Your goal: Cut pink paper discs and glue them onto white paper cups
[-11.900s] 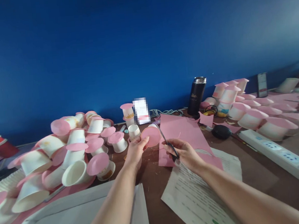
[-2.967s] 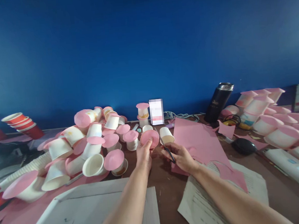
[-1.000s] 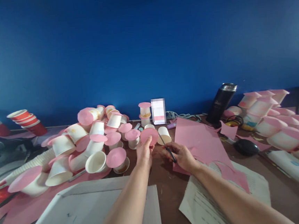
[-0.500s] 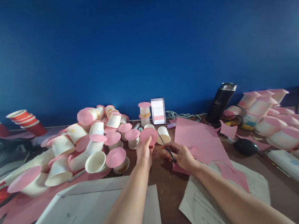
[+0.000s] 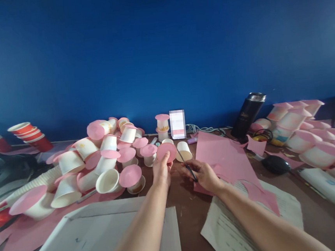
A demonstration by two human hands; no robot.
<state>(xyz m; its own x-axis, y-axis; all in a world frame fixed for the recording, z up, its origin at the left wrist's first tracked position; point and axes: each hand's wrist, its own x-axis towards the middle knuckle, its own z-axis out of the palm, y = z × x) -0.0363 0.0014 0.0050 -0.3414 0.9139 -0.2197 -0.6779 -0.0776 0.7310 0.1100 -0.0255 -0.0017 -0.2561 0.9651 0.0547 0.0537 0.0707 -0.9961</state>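
Note:
My left hand (image 5: pixel 161 173) pinches a round pink paper disc (image 5: pixel 166 151) upright above the brown table. My right hand (image 5: pixel 204 175) grips small black-handled scissors (image 5: pixel 185 163), whose blades point up to the disc's right edge. Just behind the blades stands an open white paper cup (image 5: pixel 184 151). A large pink paper sheet (image 5: pixel 223 160) with cut-out edges lies under and beside my right hand.
A heap of white cups with pink disc lids (image 5: pixel 100 162) fills the left. More lidded cups (image 5: pixel 303 137) crowd the right, with a black flask (image 5: pixel 247 112), a black mouse (image 5: pixel 275 164) and a white power strip (image 5: pixel 332 193). Printed papers (image 5: pixel 247 228) lie near me; red cups (image 5: pixel 30 135) sit far left.
Almost nothing differs over the last second; both hands stay in place with the disc and scissors. Since twelve seconds ago the view has shifted and more of the pink sheet is cut away.

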